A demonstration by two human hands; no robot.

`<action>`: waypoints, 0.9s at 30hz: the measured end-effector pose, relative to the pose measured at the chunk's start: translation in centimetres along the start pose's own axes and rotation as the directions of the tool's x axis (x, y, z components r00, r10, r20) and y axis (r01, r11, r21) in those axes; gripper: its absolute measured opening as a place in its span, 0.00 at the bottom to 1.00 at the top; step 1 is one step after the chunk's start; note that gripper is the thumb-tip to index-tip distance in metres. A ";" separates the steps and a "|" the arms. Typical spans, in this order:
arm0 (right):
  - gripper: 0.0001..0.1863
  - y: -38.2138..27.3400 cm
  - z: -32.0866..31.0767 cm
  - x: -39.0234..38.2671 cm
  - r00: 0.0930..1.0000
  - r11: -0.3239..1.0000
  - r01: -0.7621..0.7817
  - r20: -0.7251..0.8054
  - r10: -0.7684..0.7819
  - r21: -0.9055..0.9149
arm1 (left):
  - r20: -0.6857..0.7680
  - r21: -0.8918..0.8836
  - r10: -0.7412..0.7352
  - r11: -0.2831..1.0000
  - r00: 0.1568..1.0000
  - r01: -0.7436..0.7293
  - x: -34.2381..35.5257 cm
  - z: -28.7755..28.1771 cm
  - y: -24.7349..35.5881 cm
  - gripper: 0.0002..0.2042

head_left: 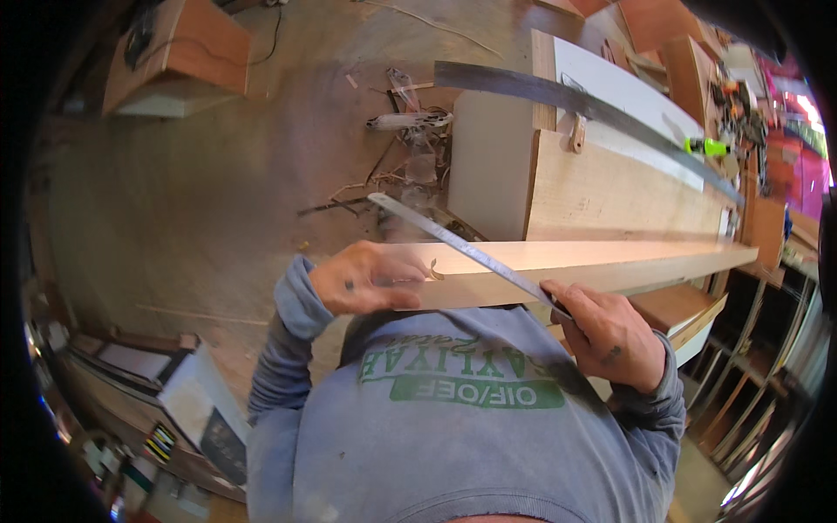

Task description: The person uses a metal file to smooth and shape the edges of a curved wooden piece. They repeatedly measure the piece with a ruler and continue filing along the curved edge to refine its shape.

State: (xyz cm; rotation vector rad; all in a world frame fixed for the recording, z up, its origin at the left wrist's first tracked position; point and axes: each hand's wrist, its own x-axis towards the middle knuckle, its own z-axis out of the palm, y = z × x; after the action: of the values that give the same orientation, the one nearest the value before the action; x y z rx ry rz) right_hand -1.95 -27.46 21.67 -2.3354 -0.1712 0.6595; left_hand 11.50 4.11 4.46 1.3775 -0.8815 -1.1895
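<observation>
- Left hand [362,279]: fingers curled together, gripping the near end of the pale wooden board [593,261].
- Right hand [610,336]: fingers clamped on the steel ruler [462,248], which lies diagonally across the board.
- Board: apparently resting on the workbench [689,309], edge toward the person.
</observation>
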 end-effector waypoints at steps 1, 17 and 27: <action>0.27 0.4 0.5 -0.3 0.999 0.999 -0.025 -0.019 0.025 0.024 | -0.035 0.121 0.013 0.993 0.999 -0.009 -0.1 0.6 0.7 0.18; 0.30 -1.7 1.7 0.1 0.955 0.996 -0.044 0.289 0.063 -0.073 | -0.323 0.777 0.229 0.618 0.918 0.119 -2.2 6.3 1.0 0.44; 0.12 -3.0 0.1 0.3 0.924 0.959 -0.087 0.338 0.178 -0.269 | -0.381 0.784 0.268 0.601 0.885 0.156 -1.4 7.5 0.1 0.34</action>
State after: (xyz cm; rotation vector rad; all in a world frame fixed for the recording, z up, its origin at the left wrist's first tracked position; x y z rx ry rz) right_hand -1.57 -25.01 23.44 -2.4590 -0.2749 1.1965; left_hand 3.88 3.62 5.31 2.2269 -1.1475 -0.2935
